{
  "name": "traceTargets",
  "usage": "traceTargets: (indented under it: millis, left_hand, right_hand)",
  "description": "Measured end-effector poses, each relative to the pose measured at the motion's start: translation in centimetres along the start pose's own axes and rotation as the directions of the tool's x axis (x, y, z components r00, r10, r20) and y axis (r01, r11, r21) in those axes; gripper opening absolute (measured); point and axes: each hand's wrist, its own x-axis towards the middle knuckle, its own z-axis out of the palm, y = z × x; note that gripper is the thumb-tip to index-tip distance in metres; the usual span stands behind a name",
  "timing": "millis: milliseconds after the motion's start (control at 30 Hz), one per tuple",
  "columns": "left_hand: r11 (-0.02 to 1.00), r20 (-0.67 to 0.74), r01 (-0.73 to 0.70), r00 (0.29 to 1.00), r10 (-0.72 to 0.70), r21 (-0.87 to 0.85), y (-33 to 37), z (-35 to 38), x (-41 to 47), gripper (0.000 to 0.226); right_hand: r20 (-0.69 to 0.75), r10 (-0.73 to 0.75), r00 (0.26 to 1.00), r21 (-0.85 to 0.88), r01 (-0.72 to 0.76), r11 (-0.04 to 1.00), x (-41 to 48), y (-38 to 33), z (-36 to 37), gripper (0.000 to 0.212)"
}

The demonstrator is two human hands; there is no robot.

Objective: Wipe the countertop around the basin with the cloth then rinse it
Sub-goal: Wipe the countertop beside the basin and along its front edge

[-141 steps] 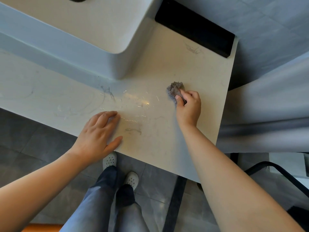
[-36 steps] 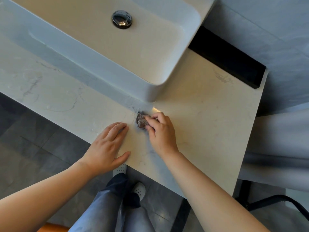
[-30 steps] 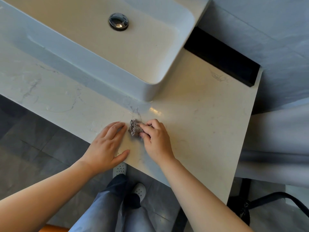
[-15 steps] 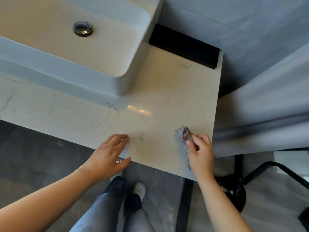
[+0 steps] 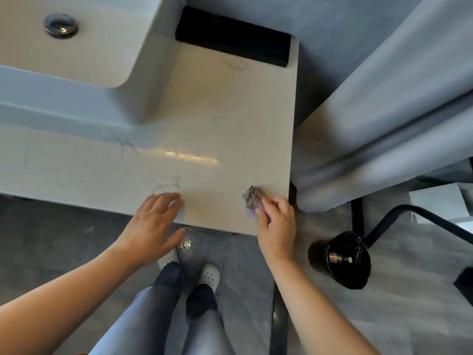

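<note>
Two hands work the near edge of the bench (image 5: 217,119) as I watch through the head camera. Far left, the basin (image 5: 76,103) stands on the bench with its drain (image 5: 60,25) in view. No tap shows, so I judge the rinse is some way off.

Right of that, the left hand (image 5: 153,221) lies wide, fingers straight and a little spread. Only the fingertips touch the near edge, and the palm hangs over the floor. I read it as a brace to steady the body, kept out of the wiping path. A shiny streak on the bench beyond the hands may be damp from wiping, but I cannot be sure.

Further right, the cloth (image 5: 252,197) is a crumpled grey wad on the near right corner of the bench, close to the right edge. The right hand (image 5: 277,226) holds it, fingers curled over the wad and pressing it down. Bunched like that, it makes a firm pad for rubbing. A black bin (image 5: 340,260) stands on the floor to the right.

A second ago the cloth was by the basin's near corner, just beside the left hand; now the two are well apart. The left hand lay flatter on the bench then and has slid back toward the edge.
</note>
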Motion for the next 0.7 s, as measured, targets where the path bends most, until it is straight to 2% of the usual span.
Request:
traceTargets:
  millis: [167, 333, 433, 567, 700]
  left_hand:
    - [1.0, 0.018, 0.025, 1.0, -0.026, 0.007, 0.0, 0.3, -0.6, 0.066]
    - [0.999, 0.017, 0.028, 0.999, -0.028, -0.024, 0.0, -0.1, -0.8, 0.065]
    - [0.999, 0.018, 0.029, 0.999, -0.029, -0.044, -0.3, -0.3, -1.2, 0.066]
    - [0.998, 0.009, 0.03, 1.0, -0.03, -0.055, -0.9, -0.3, -2.1, 0.065]
    - [0.996, -0.017, 0.06, 0.998, -0.061, -0.068, -2.0, -0.6, -3.1, 0.065]
  right_hand:
    - [0.078, -0.015, 0.997, 0.083, 0.008, 0.996, -3.7, -2.0, 1.3, 0.028]
    - [0.274, -0.078, 0.959, 0.222, 0.016, 0.975, -4.7, -3.9, 0.5, 0.02]
    - [0.193, -0.064, 0.979, 0.239, 0.016, 0.971, -3.1, -3.9, -1.3, 0.013]
    - [0.02, 0.028, 0.999, 0.199, -0.032, 0.979, 1.6, -2.8, -2.2, 0.019]
    - [-0.004, 0.111, 0.994, 0.066, -0.111, 0.992, 4.0, -1.8, 0.8, 0.027]
